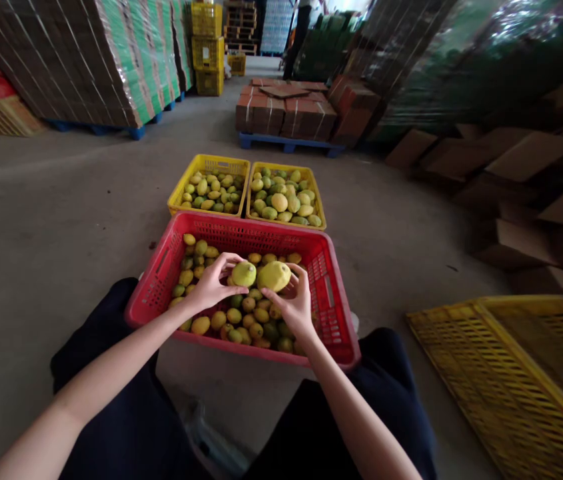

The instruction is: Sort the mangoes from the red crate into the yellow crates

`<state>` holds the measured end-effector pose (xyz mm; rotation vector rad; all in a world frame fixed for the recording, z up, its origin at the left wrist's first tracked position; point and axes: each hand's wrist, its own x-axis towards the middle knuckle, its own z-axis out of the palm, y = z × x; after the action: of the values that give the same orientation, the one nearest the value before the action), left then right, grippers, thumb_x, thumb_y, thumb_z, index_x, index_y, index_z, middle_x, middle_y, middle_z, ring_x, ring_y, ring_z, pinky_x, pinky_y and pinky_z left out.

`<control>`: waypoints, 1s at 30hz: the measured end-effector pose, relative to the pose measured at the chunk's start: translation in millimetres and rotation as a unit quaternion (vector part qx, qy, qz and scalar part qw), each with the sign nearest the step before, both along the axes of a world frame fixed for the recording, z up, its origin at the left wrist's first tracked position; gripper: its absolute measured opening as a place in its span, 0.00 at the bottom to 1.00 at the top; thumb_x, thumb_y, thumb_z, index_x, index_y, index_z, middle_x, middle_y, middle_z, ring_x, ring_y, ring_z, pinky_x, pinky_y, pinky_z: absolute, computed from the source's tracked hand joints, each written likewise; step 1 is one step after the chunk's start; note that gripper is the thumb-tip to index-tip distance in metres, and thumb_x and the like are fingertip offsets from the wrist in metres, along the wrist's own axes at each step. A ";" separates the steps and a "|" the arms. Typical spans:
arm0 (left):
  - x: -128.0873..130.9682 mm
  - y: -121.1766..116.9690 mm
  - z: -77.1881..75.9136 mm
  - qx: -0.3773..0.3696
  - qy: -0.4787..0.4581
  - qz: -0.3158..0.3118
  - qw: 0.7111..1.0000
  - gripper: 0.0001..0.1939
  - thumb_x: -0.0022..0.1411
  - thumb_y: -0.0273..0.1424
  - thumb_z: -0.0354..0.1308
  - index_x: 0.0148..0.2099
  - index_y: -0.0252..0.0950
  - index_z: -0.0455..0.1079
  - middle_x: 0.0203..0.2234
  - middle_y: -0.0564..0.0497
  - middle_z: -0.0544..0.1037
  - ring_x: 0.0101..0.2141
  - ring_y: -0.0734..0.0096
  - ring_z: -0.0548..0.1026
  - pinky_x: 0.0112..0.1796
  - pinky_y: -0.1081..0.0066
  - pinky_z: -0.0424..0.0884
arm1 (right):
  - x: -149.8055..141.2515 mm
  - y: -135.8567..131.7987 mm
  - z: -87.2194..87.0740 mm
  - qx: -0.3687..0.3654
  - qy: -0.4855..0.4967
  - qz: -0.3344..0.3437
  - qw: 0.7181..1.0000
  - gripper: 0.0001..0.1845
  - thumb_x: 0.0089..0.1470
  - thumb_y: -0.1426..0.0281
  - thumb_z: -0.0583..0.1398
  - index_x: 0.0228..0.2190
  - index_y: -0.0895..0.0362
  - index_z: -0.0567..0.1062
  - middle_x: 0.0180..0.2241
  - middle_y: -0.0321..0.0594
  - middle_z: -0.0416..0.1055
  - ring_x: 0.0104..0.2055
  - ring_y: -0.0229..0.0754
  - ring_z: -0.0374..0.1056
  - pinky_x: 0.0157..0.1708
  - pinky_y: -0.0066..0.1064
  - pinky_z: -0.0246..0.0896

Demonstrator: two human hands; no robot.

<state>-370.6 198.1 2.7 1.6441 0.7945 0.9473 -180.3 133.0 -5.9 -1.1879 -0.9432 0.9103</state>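
Note:
Over the red crate, my left hand is closed around a small greenish-yellow lemon. My right hand grips a larger yellow lemon close beside it. The two fruits are held up side by side, almost touching. Below them, many yellow and green lemons lie loose in the red crate between my knees. Parts of that pile are hidden behind my hands and forearms.
Two yellow crates of lemons, a left one and a right one, stand just beyond the red crate. An additional yellow crate is at right. Cardboard boxes lie right; a blue pallet bears cartons. A person stands far back.

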 end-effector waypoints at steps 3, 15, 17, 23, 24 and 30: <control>0.0 -2.7 -2.1 0.032 0.008 -0.013 0.999 0.27 0.47 0.34 0.70 0.48 0.38 0.64 0.49 0.44 0.72 0.49 0.63 0.72 0.50 0.62 0.69 | -0.2 -4.6 -1.8 0.040 -0.095 -0.012 0.995 0.33 0.32 0.71 0.72 0.42 0.49 0.68 0.44 0.38 0.74 0.47 0.46 0.69 0.50 0.41 0.65; -2.7 2.0 -9.0 -0.052 -0.033 -0.003 0.998 0.27 0.46 0.34 0.71 0.50 0.40 0.71 0.51 0.45 0.67 0.51 0.61 0.68 0.47 0.62 0.72 | 9.7 -1.2 -6.3 0.005 -0.070 0.035 0.997 0.32 0.35 0.70 0.72 0.45 0.50 0.72 0.48 0.40 0.70 0.50 0.47 0.67 0.50 0.41 0.64; -1.4 3.4 -10.1 -0.137 -0.063 -0.018 0.988 0.27 0.47 0.35 0.70 0.51 0.39 0.71 0.48 0.46 0.71 0.48 0.63 0.71 0.48 0.61 0.71 | 11.9 1.4 -6.8 -0.038 0.011 0.079 0.996 0.32 0.37 0.69 0.71 0.46 0.50 0.71 0.47 0.40 0.72 0.48 0.47 0.69 0.48 0.40 0.66; 12.1 -13.1 -13.6 -0.316 -0.183 0.029 0.931 0.23 0.55 0.40 0.62 0.52 0.39 0.70 0.50 0.46 0.73 0.50 0.60 0.70 0.46 0.64 0.71 | 4.6 4.9 -11.3 -0.101 0.130 0.091 0.982 0.27 0.41 0.63 0.68 0.45 0.53 0.73 0.44 0.37 0.75 0.47 0.47 0.70 0.46 0.36 0.64; 15.2 -18.3 -14.1 -0.317 -0.183 0.032 0.930 0.22 0.55 0.40 0.63 0.51 0.39 0.70 0.49 0.47 0.73 0.50 0.61 0.70 0.45 0.66 0.70 | 1.5 4.5 -12.9 -0.112 0.134 0.098 0.980 0.28 0.39 0.64 0.69 0.44 0.53 0.73 0.42 0.37 0.76 0.45 0.46 0.70 0.45 0.35 0.65; 26.3 -36.1 -15.9 -0.330 -0.123 0.117 0.929 0.21 0.45 0.33 0.70 0.42 0.37 0.68 0.32 0.53 0.75 0.30 0.74 0.73 0.30 0.76 0.70 | -19.1 -0.3 -21.1 -0.156 0.219 0.099 0.958 0.24 0.34 0.62 0.71 0.35 0.53 0.73 0.27 0.31 0.75 0.27 0.38 0.69 0.24 0.27 0.65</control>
<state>-344.3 162.0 -13.3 0.8431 1.0109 0.8954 -199.4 132.7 -26.9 -1.0967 -0.5738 1.4568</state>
